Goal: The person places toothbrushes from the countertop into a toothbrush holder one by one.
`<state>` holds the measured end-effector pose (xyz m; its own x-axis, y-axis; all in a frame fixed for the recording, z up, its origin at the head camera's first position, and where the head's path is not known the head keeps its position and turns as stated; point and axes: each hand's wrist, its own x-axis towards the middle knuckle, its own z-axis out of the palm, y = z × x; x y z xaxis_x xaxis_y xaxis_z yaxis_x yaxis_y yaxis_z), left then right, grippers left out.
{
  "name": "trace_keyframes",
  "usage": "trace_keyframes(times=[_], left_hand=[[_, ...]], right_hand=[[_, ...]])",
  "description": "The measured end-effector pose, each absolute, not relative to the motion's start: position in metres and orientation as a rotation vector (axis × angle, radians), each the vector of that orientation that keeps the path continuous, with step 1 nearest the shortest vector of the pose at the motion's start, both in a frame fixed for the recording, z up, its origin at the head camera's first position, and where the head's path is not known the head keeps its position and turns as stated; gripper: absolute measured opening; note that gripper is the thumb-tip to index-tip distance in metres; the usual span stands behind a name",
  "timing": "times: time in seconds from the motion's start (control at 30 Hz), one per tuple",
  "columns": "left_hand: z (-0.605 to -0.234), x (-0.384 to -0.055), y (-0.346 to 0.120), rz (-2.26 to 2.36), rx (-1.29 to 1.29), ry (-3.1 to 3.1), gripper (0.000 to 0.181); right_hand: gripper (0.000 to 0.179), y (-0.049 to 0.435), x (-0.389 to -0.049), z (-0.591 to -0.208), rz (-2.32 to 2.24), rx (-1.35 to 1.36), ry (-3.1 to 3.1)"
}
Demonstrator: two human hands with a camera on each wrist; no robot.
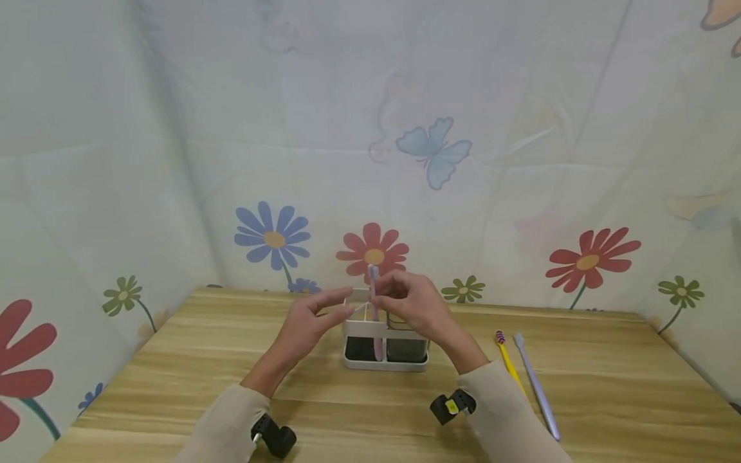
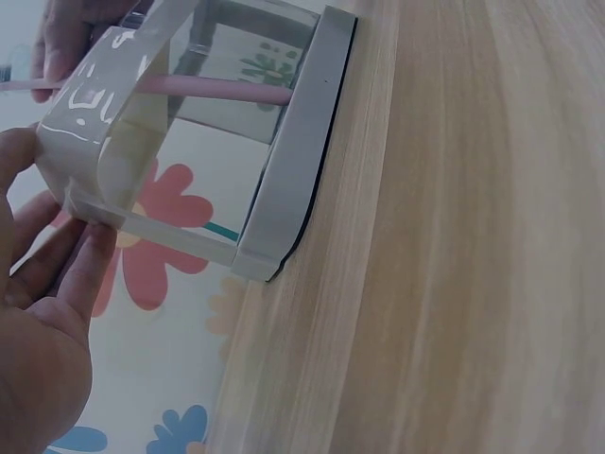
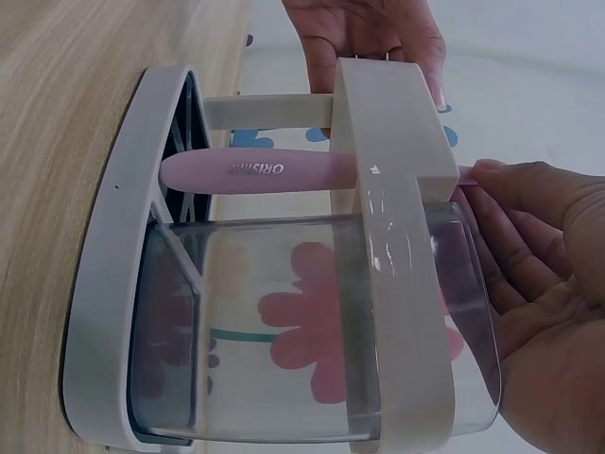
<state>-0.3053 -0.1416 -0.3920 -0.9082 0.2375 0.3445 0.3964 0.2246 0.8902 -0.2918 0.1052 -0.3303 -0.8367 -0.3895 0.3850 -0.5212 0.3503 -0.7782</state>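
Beige sleeves (image 1: 220,427) — black wrist cameras (image 1: 282,441) — yellow patch (image 1: 452,406) on right one.

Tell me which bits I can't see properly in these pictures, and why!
- End of the yellow brush: head view, hidden by the right sleeve.
- Top of the pink brush: left wrist view, cut off by the left edge.
- Its bristles: head view, too small.
- Word on its handle: right wrist view, partly too blurred.

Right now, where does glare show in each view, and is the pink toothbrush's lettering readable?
Head: faint sheen streaks on the curtain, lettering unreadable on the pink toothbrush; left wrist: bright glints on the white holder; right wrist: smaller glints there too, lettering only partly legible.
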Motion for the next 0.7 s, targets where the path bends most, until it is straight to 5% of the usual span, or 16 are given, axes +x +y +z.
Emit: trace_keyframes(times=[0.7], left_hand=[[-0.393, -0.3057, -0.1428, -1.754, -0.62, -2.351, 0.047]], right_hand=[[0.017, 0.1047, -0.2926, -0.3314, 1.431, 0.843, -2.468]])
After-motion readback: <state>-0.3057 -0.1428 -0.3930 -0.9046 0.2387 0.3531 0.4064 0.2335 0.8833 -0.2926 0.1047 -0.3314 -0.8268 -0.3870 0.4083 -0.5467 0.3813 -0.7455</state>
